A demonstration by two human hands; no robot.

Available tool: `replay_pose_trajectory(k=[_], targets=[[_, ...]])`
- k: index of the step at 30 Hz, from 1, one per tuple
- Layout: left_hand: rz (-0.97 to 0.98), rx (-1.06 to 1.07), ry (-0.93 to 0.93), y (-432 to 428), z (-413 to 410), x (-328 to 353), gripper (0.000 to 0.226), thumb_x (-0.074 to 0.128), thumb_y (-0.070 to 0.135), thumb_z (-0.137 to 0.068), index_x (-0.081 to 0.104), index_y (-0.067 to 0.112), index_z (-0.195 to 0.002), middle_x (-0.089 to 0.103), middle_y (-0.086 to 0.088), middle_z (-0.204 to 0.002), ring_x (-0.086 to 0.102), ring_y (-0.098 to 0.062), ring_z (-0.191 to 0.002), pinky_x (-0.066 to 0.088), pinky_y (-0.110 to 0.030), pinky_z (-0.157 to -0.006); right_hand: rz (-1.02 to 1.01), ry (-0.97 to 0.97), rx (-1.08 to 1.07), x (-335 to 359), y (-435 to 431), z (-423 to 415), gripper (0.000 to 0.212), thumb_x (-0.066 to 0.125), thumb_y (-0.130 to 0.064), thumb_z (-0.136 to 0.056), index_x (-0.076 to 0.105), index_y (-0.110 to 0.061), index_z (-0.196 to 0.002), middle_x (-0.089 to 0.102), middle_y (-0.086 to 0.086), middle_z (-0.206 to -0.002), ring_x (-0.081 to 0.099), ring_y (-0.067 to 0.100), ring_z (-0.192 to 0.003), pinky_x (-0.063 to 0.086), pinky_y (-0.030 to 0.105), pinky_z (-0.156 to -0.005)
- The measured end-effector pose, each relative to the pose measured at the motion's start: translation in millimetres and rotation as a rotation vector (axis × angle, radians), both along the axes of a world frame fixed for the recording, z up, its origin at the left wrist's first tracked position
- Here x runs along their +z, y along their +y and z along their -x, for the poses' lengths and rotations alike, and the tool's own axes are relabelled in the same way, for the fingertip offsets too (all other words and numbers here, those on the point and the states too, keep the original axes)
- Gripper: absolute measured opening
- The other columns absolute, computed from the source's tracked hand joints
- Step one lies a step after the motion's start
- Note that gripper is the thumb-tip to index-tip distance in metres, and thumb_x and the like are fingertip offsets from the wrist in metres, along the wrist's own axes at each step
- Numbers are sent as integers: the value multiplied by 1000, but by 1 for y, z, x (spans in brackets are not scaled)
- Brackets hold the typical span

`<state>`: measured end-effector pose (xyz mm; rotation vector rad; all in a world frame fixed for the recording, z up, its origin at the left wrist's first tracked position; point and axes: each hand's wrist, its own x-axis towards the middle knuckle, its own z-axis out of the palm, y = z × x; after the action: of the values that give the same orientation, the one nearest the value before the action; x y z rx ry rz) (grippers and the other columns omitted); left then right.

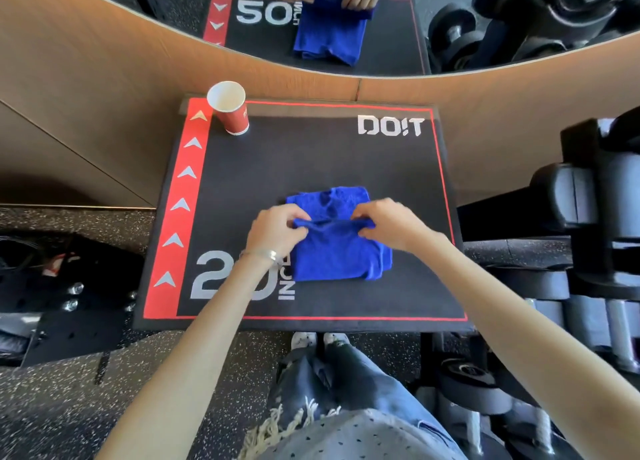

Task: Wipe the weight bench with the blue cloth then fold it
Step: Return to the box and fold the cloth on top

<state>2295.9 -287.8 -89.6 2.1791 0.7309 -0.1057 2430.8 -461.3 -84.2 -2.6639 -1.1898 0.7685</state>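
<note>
Dumbbells [568, 196] — partly beyond right edge

Blue cloth [337, 248]; black bench [311, 161], red stripe, white arrows; red cup [231, 109], white inside.

bench [311, 154] with cloth [341, 255], cup [232, 113]

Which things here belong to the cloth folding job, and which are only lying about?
Belong to the job:
- blue cloth, pinched along its fold
- left hand
- right hand
- black bench top

Only lying about:
- red paper cup, at the far left corner
- dumbbells, on the right
</note>
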Motion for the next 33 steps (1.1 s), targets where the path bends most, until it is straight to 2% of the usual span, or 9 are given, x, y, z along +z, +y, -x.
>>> replay_pose_trajectory(k=[3,5,8,10,12,15,20,27,33], targets=[[-74,133,3,16,-33,-3,23,60,14,-77,70,28,-91,72,2,-98,64,-24,-94,49,-30,-81,-91,-19,-87,-6,26,-24,31,56,-13,-83,60,-21,-113,63,3,-114,56,29,-104,44,32,-75],[-125,156,42,24,-47,-7,29,58,13,-79,68,28,-103,70,1,-108,61,-26,-104,48,-32,-84,-143,-17,-120,-12,38,-32,37,54,-6,-85,58,-14,-121,58,8,-121,51,30,-113,44,35,-88],[-358,-64,201,26,-55,-17,53,56,11,-84,45,19,-135,44,-5,-143,39,-27,-131,40,-40,-99,-136,-77,-125,-26,40,-21,50,47,-2,-90,40,-7,-139,37,13,-145,31,32,-132,31,36,-108],[-513,-270,136,16,-50,-21,56,54,11,-86,38,12,-139,30,-9,-151,26,-27,-139,35,-39,-105,-191,-125,-83,-39,33,0,50,41,1,-93,34,-4,-142,27,13,-151,22,29,-139,24,31,-112],[-562,-433,88,0,-35,-32,57,52,17,-88,33,9,-141,25,-11,-154,19,-25,-143,27,-36,-111,-169,-157,26,-53,22,22,48,36,-4,-97,27,-3,-145,20,14,-155,17,26,-143,14,28,-116],[-541,-572,263,-17,-10,-55,73,47,40,-93,13,8,-149,8,-12,-158,4,-26,-147,15,-37,-119,-48,-223,150,-73,5,39,51,32,-16,-101,15,0,-147,8,18,-157,6,29,-146,3,33,-119],[-621,-622,301,-15,-14,-71,79,40,50,-94,2,10,-150,-2,-14,-159,-3,-29,-147,2,-41,-119,-83,-374,106,-76,-1,37,54,68,-15,-85,48,0,-133,48,18,-140,47,32,-128,43,41,-104],[-655,-714,298,-3,-67,-67,77,40,47,-95,4,8,-149,1,-16,-158,-2,-31,-147,4,-41,-120,-74,-433,11,-85,8,6,59,75,-4,-74,53,1,-129,54,17,-134,53,31,-124,44,41,-101],[-613,-721,272,3,-144,-63,75,41,44,-96,3,8,-150,-1,-15,-159,-3,-30,-147,5,-39,-119,-30,-370,-64,-94,10,-63,55,41,-8,-99,16,-7,-148,16,11,-157,15,26,-145,9,33,-118]])
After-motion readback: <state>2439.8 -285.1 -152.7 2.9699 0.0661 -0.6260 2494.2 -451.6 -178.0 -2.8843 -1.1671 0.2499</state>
